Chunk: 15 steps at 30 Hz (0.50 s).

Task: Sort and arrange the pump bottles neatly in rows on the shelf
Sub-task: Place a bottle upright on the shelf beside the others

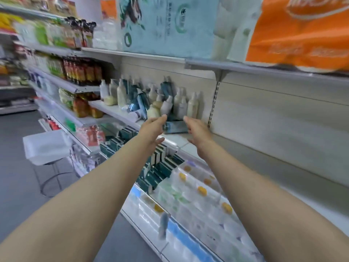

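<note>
Teal pump bottle [175, 127] lies toppled on the shelf [177, 138], long axis crosswise, directly between left hand [153, 129] and right hand [197, 132]. Both hands open, apparently empty; contact unclear through blur. Equidistant.

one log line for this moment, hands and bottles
left hand: open | right hand: open | teal bottle: lying between them | pump bottles: jumbled

Bare shelf [264, 140] right of bottles [192, 104]
</note>
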Each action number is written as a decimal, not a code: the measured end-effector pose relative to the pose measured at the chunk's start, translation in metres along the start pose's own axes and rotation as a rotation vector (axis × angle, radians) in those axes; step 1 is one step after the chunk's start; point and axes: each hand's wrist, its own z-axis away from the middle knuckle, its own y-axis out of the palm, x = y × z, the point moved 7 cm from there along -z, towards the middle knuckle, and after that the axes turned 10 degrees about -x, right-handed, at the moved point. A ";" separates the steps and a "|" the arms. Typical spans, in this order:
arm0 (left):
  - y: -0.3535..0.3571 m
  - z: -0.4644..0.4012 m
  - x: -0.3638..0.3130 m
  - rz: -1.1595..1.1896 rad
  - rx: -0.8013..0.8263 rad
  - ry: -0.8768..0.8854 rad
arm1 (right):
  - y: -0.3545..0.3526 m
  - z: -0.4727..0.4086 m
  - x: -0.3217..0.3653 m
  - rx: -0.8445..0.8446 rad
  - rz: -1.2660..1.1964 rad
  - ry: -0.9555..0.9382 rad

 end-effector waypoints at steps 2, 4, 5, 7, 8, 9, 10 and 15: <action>-0.023 -0.026 -0.009 0.016 -0.013 -0.010 | 0.038 -0.010 0.003 0.019 -0.007 0.014; -0.042 -0.051 -0.014 0.043 -0.032 -0.020 | 0.072 -0.024 0.006 0.025 -0.003 0.018; -0.051 -0.064 -0.016 0.060 -0.040 -0.020 | 0.090 -0.031 0.008 0.039 0.001 0.015; -0.070 -0.089 -0.020 0.079 -0.050 -0.012 | 0.126 -0.047 0.009 0.074 0.017 0.005; -0.079 -0.103 -0.022 0.084 -0.057 -0.007 | 0.143 -0.056 0.008 0.077 0.026 0.003; -0.090 -0.118 -0.023 0.089 -0.068 -0.003 | 0.160 -0.066 0.006 0.085 0.025 0.004; -0.100 -0.133 -0.024 0.093 -0.080 -0.002 | 0.175 -0.076 0.004 0.089 0.026 0.010; -0.151 -0.219 -0.029 0.076 -0.153 0.001 | 0.255 -0.129 -0.007 0.131 -0.004 0.037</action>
